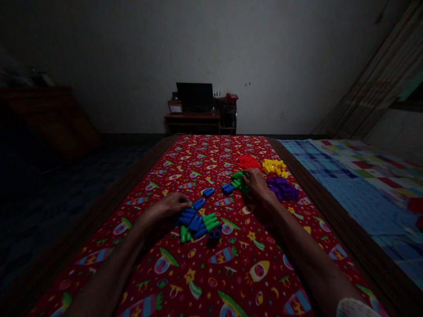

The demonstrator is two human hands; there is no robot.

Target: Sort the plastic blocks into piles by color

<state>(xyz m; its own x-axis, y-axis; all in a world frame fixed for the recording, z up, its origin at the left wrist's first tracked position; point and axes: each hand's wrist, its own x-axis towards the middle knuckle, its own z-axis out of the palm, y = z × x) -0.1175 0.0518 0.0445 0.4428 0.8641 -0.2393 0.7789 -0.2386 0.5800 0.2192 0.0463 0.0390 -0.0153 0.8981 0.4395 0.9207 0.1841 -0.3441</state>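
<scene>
My left hand (174, 204) is at the left edge of a loose pile of blue plastic toy pieces (195, 221). Its fingers are curled together, and whatever they may hold is hidden. Green pieces (210, 221) lie among the blue ones. Over a small green pile (238, 179) rests my right hand (256, 180), its fingers bent closed at the green pieces; the fingertips are partly hidden. Between the hands lie a single blue piece (208, 192) and another blue piece (227, 189) touching the green pile.
Beyond my right hand are a red pile (248, 161) and a yellow pile (275, 167); a purple pile (283, 188) sits to its right. All lie on a red patterned cloth (211, 268). A monitor (195, 97) stands on a desk by the far wall.
</scene>
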